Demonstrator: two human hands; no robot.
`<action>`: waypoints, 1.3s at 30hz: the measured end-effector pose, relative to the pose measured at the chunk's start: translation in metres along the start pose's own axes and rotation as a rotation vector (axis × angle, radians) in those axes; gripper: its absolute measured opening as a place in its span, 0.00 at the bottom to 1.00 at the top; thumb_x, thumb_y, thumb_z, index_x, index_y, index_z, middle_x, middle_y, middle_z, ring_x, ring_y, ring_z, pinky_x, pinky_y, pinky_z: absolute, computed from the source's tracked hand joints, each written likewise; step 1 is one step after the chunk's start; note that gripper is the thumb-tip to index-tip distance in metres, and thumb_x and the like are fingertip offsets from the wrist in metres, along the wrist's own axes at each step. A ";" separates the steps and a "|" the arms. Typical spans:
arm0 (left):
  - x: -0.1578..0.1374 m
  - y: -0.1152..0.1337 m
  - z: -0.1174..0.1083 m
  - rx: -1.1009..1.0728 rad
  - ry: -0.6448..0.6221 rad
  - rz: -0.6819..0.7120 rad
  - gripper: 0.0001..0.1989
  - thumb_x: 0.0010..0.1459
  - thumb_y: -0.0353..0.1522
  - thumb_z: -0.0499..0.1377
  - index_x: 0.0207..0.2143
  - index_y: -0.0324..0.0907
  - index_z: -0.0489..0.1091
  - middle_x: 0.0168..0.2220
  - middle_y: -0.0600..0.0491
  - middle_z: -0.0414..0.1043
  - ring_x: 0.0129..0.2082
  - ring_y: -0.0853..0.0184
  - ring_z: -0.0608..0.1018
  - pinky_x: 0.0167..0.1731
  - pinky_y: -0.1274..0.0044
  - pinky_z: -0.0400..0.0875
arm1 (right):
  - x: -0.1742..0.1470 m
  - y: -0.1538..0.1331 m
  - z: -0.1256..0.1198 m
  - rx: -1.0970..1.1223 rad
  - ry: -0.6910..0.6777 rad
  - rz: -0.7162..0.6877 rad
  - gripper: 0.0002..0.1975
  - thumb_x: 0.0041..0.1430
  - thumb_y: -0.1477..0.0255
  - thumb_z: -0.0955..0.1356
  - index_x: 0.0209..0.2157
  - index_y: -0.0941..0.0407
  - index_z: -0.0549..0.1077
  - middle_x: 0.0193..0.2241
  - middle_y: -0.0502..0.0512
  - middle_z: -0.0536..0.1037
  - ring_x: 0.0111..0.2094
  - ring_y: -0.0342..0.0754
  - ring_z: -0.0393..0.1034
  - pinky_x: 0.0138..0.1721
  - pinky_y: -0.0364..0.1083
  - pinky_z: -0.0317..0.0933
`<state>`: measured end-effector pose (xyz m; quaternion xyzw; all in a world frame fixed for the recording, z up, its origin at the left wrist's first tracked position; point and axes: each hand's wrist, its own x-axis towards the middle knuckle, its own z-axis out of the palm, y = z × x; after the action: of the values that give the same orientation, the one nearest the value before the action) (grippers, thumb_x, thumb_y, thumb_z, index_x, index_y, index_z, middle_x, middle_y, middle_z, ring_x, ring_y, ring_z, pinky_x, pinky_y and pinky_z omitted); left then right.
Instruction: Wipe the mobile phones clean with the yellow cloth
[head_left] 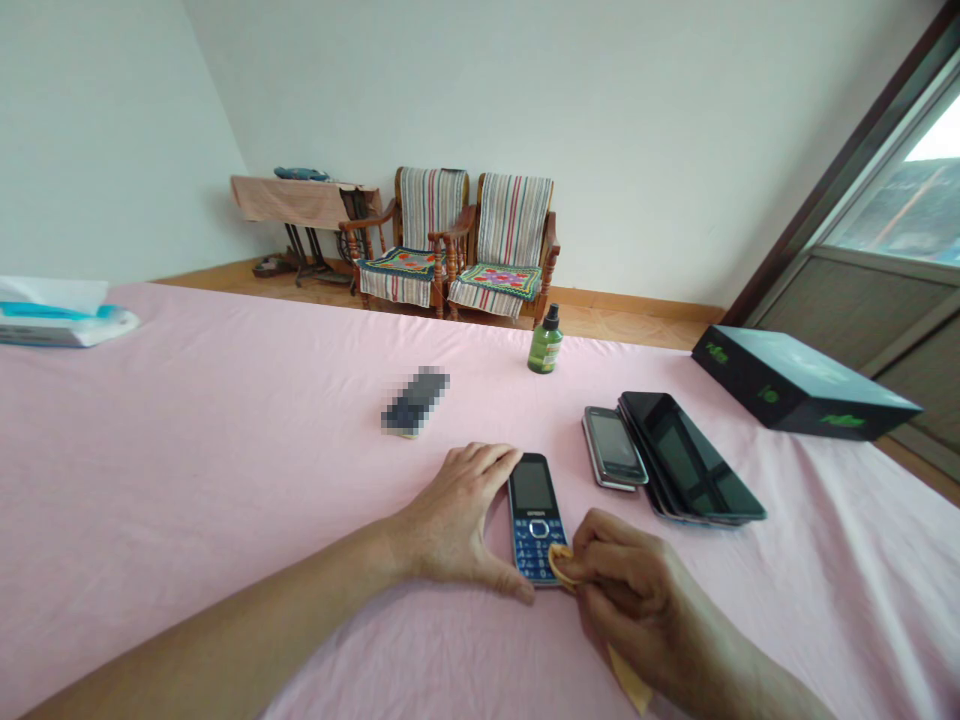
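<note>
A blue and black keypad phone (534, 490) lies face up on the pink cloth, its screen end pointing away from me. My left hand (461, 520) braces it from the left, fingers at the top corner and thumb at the bottom edge. Pinched in my right hand (630, 580) is a yellow cloth (628, 685), whose folded tip touches the lower right of the keypad. The rest of that cloth hangs out below the hand, and its middle is hidden by my fingers.
Right of the phone lie two stacks: smaller phones (613, 447) and dark tablets (694, 455). A black box (802, 385) stands behind them. Farther back are a green spray bottle (545, 342) and a pixelated phone-like object (416, 402). A tissue pack (64, 325) lies far left.
</note>
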<state>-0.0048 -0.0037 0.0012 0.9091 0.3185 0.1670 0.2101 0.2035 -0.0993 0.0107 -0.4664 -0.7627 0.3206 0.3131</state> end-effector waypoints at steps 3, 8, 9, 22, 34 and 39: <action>0.000 0.000 0.000 -0.013 0.010 0.011 0.58 0.34 0.58 0.68 0.63 0.38 0.55 0.60 0.40 0.59 0.57 0.48 0.63 0.58 0.59 0.56 | -0.001 -0.007 0.002 0.023 -0.107 -0.019 0.13 0.52 0.87 0.62 0.26 0.57 0.73 0.28 0.51 0.69 0.25 0.41 0.64 0.21 0.39 0.54; 0.001 0.000 -0.002 -0.019 0.005 0.018 0.59 0.33 0.57 0.69 0.62 0.37 0.55 0.60 0.40 0.60 0.57 0.48 0.63 0.58 0.59 0.56 | 0.008 0.002 0.010 0.028 0.100 -0.117 0.12 0.60 0.83 0.61 0.33 0.57 0.74 0.32 0.54 0.70 0.33 0.45 0.68 0.31 0.43 0.62; 0.001 0.000 -0.002 -0.021 0.001 0.021 0.59 0.33 0.57 0.69 0.62 0.38 0.55 0.60 0.40 0.60 0.57 0.47 0.63 0.58 0.59 0.55 | 0.011 0.005 0.011 0.013 0.144 -0.129 0.12 0.62 0.82 0.61 0.34 0.57 0.75 0.33 0.55 0.70 0.33 0.45 0.68 0.32 0.43 0.62; 0.002 -0.002 0.001 -0.036 -0.006 0.060 0.56 0.33 0.56 0.69 0.62 0.42 0.56 0.60 0.41 0.60 0.57 0.47 0.63 0.58 0.59 0.55 | 0.023 -0.002 0.019 -0.331 0.026 -0.142 0.16 0.62 0.84 0.59 0.41 0.56 0.75 0.36 0.57 0.72 0.37 0.50 0.61 0.36 0.49 0.59; 0.002 -0.001 -0.002 -0.054 -0.020 0.037 0.58 0.33 0.55 0.70 0.63 0.41 0.54 0.61 0.41 0.59 0.58 0.46 0.63 0.58 0.58 0.55 | 0.005 -0.006 0.023 -0.325 -0.032 -0.182 0.14 0.48 0.87 0.63 0.30 0.55 0.72 0.32 0.54 0.72 0.34 0.49 0.64 0.33 0.47 0.56; 0.002 -0.001 -0.004 -0.028 -0.051 0.035 0.59 0.32 0.55 0.70 0.63 0.39 0.54 0.61 0.40 0.59 0.58 0.46 0.63 0.59 0.58 0.54 | 0.003 -0.001 0.016 -0.065 -0.013 -0.160 0.12 0.48 0.86 0.62 0.26 0.56 0.71 0.28 0.53 0.69 0.28 0.44 0.64 0.24 0.42 0.54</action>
<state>-0.0054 -0.0006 0.0046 0.9155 0.2949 0.1518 0.2279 0.1895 -0.1000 0.0025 -0.4116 -0.8095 0.2729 0.3175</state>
